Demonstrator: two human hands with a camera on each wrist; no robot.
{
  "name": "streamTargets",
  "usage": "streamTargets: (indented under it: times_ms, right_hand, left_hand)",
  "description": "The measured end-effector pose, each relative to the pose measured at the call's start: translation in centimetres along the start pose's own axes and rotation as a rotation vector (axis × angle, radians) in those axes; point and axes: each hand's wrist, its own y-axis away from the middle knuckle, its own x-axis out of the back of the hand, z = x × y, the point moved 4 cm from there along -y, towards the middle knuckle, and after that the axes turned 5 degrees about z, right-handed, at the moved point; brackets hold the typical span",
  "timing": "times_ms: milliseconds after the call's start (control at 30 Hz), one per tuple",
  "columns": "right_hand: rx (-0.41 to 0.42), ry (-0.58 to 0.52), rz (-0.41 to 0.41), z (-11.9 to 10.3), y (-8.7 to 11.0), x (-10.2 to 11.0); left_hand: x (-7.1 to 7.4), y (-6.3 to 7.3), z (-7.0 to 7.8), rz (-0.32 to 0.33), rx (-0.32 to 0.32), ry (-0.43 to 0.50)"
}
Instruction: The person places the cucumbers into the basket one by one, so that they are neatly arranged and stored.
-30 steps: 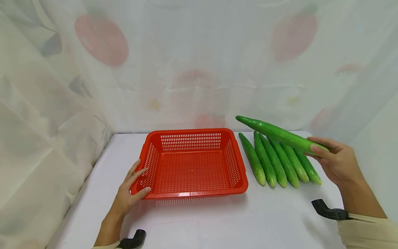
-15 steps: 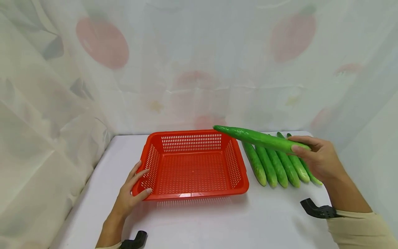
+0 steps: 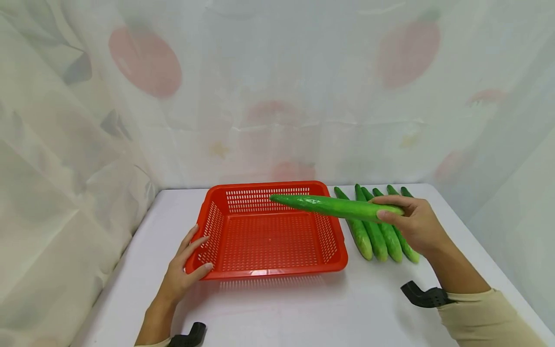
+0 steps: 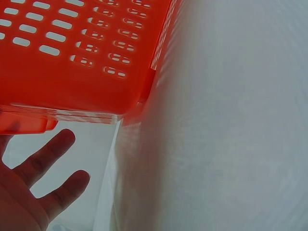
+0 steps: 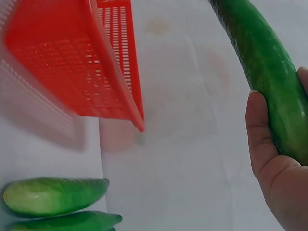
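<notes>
My right hand [image 3: 418,226] pinches a long green cucumber [image 3: 318,205] near its paler end, thumb on the near side. The cucumber lies almost level in the air, its dark tip over the right back part of a red plastic basket [image 3: 234,275]. My left hand [image 3: 174,277] rests at the basket's front left corner, fingers spread over the rim and thumb on the front edge. Two fairly straight fingers [image 4: 48,156] show beside the basket in the left wrist view. No cucumber lies in the basket.
Several more cucumbers [image 3: 360,241] lie side by side right of the basket, partly hidden by the held one and my right hand. A white cloth covers the table [image 3: 303,313]. A patterned curtain [image 3: 277,86] hangs behind and at the sides.
My right hand has carried the cucumber leftward and somewhat lower, from above the row to over the basket. The cucumber has turned more level. The left hand and basket stay nearly still.
</notes>
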Motion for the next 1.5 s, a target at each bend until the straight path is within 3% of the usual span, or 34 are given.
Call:
streamTargets:
  times_ms: [233, 767, 1133, 1500]
  right_hand:
    - [-0.034, 0.15, -0.016, 0.9, -0.4, -1.6]
    - [-0.13, 0.202, -0.162, 3.6, -1.1, -7.5]
    - [-0.066, 0.236, -0.269, 5.3, -1.4, -10.6]
    - [-0.098, 0.289, -0.35, 6.5, -1.3, -13.1]
  left_hand:
    - [0.0, -0.1, -0.1, -0.005, 0.008, -0.008]
    - [-0.1, -0.1, -0.4, -0.011, 0.008, -0.016]
    - [0.1, -0.2, -0.4, -0.008, 0.017, -0.013]
    - [0.1, -0.1, -0.5, -0.006, 0.004, 0.012]
